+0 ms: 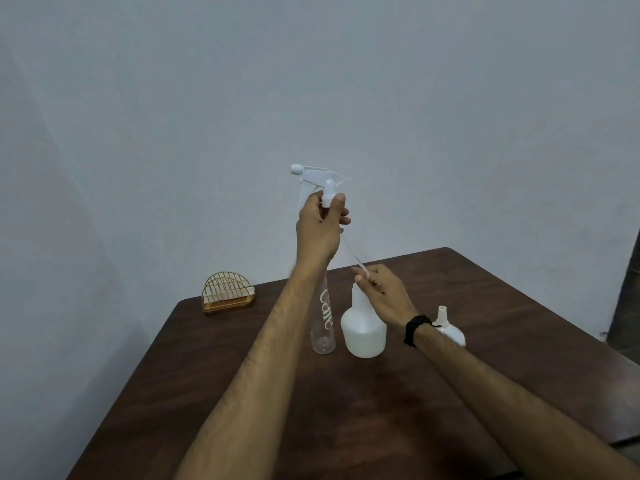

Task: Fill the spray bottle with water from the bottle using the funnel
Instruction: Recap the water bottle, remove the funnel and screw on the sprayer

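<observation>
Your left hand [320, 223] holds the spray head [317, 178] aloft in a closed grip, and your right hand [381, 289] pinches its dip tube [351, 252]. The spray bottle [363, 327] stands on the bench [485, 306], with the clear bottle [323, 327] just left of it and the funnel [448, 327] right.

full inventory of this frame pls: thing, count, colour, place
spray head: 1, white, lifted above the table in the left hand
dip tube: 1, clear, slanting from the spray head down to the right hand
spray bottle: 1, translucent white, mid-table, head off
water bottle: 1, clear with white lettering, left of the spray bottle
funnel: 1, white, upside down, right of the spray bottle
wire holder: 1, gold, far left table edge
table: 1, dark brown
left hand: 1, gripping the spray head
right hand: 1, pinching the tube
wristband: 1, black, right wrist
</observation>
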